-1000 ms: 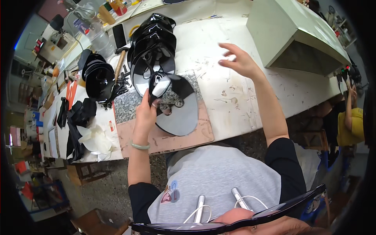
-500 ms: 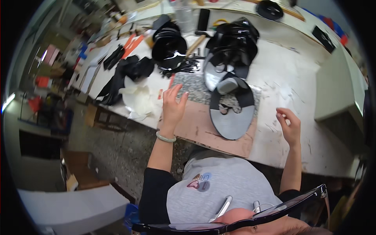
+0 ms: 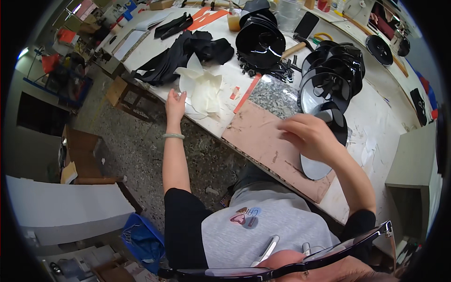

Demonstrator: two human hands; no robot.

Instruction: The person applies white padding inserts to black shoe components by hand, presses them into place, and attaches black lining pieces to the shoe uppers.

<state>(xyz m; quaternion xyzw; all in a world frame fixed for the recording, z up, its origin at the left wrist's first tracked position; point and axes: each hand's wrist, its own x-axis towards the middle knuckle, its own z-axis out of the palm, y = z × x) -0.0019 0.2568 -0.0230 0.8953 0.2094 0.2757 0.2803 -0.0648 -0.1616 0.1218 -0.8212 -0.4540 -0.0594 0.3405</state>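
Left hand, at the near edge of the tabletop, just beside a loose pile of cream sheets; thumb and fingers parted, contact with the sheets uncertain. Right hand, above a pinkish board, partly hiding a black-and-grey flat piece; fingers blurred, cannot tell whether spread or pressed together. Black cloth, behind the sheets. Glossy black shells, stacked beyond the board.

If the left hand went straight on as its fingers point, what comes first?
The left hand would likely meet the black cloth first; depth is unclear, and the white sheets lie just right of that line.
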